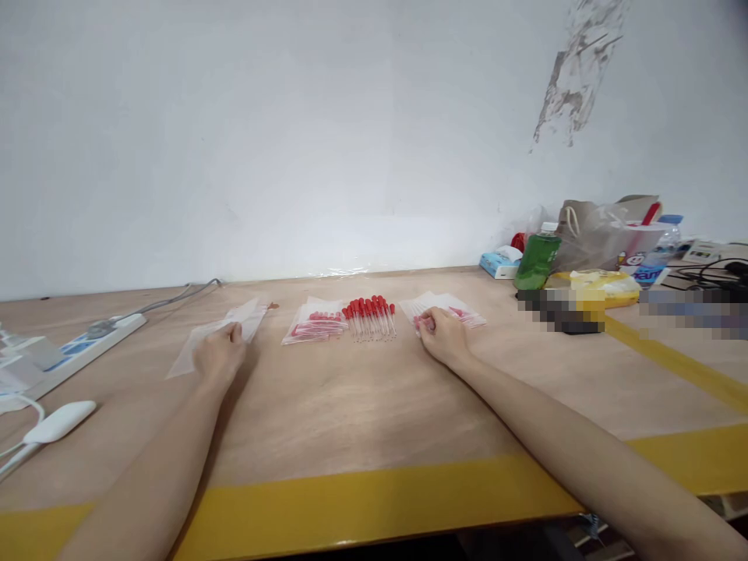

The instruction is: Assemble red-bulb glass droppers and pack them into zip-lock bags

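Note:
My left hand [220,352] is closed at a spread of clear plastic bags [187,349], its fingers pinched on one of them. My right hand [445,336] is also closed, its fingertips gripping the near left edge of a fanned pile of clear bags [438,302] with reddish contents. Between my hands lies a row of what look like glass droppers with red bulbs [371,312], their thin clear ends towards me. Just left of them sits a stack of filled bags [315,321] with red tips showing through. My fingers partly hide the bags they hold.
A white power strip [75,358] with plugs and a cable lies on the left, a white cable piece [61,421] before it. On the right stand a tissue pack [501,262], a green bottle [536,261] and a yellow packet [605,288]. Yellow tape [374,499] lines the front edge.

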Motion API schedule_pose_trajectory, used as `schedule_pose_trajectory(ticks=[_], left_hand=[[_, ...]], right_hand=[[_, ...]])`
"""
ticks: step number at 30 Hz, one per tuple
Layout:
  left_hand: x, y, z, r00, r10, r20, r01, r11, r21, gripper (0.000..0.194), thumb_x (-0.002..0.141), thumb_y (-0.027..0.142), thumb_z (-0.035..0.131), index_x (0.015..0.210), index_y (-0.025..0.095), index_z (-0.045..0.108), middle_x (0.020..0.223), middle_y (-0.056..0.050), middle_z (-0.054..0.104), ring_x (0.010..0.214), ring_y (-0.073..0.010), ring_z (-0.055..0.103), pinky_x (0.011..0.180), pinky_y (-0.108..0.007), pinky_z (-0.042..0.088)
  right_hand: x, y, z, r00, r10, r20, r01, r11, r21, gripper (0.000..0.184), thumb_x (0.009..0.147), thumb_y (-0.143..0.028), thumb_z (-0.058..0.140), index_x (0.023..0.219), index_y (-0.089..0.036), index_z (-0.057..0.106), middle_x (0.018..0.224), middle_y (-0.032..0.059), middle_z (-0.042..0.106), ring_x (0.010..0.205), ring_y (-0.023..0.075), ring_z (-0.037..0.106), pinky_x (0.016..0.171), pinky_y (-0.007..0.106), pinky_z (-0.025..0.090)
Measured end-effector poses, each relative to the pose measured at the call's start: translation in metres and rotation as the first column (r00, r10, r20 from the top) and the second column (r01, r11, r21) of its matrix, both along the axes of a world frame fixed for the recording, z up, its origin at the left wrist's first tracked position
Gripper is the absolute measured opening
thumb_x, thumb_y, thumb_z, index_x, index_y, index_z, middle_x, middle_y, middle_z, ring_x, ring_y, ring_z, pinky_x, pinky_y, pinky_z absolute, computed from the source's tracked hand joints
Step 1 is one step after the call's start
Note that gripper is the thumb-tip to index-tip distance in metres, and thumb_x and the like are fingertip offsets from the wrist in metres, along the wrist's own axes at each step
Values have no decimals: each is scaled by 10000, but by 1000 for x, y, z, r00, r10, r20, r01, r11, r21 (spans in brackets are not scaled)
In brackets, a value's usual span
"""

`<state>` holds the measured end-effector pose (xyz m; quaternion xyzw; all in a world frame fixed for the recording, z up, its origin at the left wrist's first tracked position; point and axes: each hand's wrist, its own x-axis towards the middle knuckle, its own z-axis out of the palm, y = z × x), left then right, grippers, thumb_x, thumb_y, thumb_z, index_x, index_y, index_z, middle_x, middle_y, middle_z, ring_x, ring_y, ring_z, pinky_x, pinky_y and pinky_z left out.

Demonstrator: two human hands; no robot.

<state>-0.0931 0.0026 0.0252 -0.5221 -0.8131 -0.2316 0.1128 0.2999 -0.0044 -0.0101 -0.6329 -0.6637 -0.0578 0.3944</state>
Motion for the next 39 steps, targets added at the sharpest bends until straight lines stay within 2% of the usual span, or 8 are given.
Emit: schedule_pose_trajectory(ticks=[3, 7, 13, 20, 25, 32, 36, 39], left_hand=[[28, -12, 13, 924, -381, -26, 372, 885, 279, 373, 829, 364, 369, 1054, 187, 609, 1110, -59, 602, 1048, -245, 528, 880, -350, 416], [82, -42, 23, 471, -881, 44, 878, 473, 72, 370, 832, 408, 406, 1066, 207, 609, 1151, -31, 580, 1124, -203, 475, 978, -365, 350], [129, -77, -1, 196, -960, 200, 944, 129, -302, 491, 834, 473, 417, 1286, 288, 369, 1394, -35, 276, 1279, -226, 248, 1041, -453, 195], [134, -77, -9, 213, -960, 182, 934, 146, -325, 400, 909, 404, 257, 1284, 315, 367, 1398, -9, 274, 1295, -189, 207, 1064, -425, 130], [134, -78, -11, 206, -969, 140, 942, 157, -297, 390, 901, 392, 298, 1269, 305, 396, 1377, -23, 323, 1277, -196, 250, 1053, -425, 170], [134, -77, -15, 221, -964, 146, 956, 184, -227, 403, 872, 402, 369, 1247, 270, 433, 1376, -46, 313, 1262, -228, 269, 1024, -415, 258], [135, -76, -15, 227, -958, 176, 954, 183, -239, 403, 867, 417, 371, 1236, 276, 446, 1364, -46, 326, 1249, -225, 292, 1020, -406, 268], [135, -75, -16, 230, -956, 181, 953, 183, -239, 407, 864, 424, 372, 1242, 286, 437, 1363, -39, 327, 1241, -230, 304, 1017, -412, 272]], right_hand=[[-4, 12, 9, 993, 46, -110, -58, 993, -103, 191, 734, -223, 484, 878, -176, 601, 863, 53, 645, 801, 167, 572, 694, 261, 382], [-18, 40, 22, 976, 60, -209, -120, 950, -288, 124, 682, -159, 510, 672, -150, 634, 649, 61, 647, 650, 163, 596, 631, 249, 425], [-45, 83, 25, 965, -45, -258, -77, 892, -444, 57, 610, -160, 611, 561, -130, 608, 468, 74, 575, 522, 191, 594, 499, 254, 446], [-56, 95, 26, 950, -121, -286, -28, 885, -465, 154, 514, -131, 695, 642, -117, 610, 764, 169, 638, 838, 280, 601, 628, 307, 471], [-37, 81, 39, 889, -93, -448, -125, 892, -433, 99, 567, -100, 651, 570, -121, 554, 618, 114, 595, 697, 246, 606, 549, 293, 453], [21, 9, 40, 658, 103, -746, -415, 876, -246, 112, 744, -240, 505, 667, -162, 483, 551, -5, 513, 463, 81, 499, 463, 195, 442], [34, -20, 19, 430, 168, -887, -385, 923, -12, 314, 640, -213, 583, 889, -214, 391, 563, -66, 500, 456, 91, 502, 437, 201, 447], [32, -24, 7, 422, 170, -890, -341, 940, 18, 438, 599, -232, 604, 954, -234, 348, 582, -85, 496, 460, 94, 506, 431, 207, 447]])
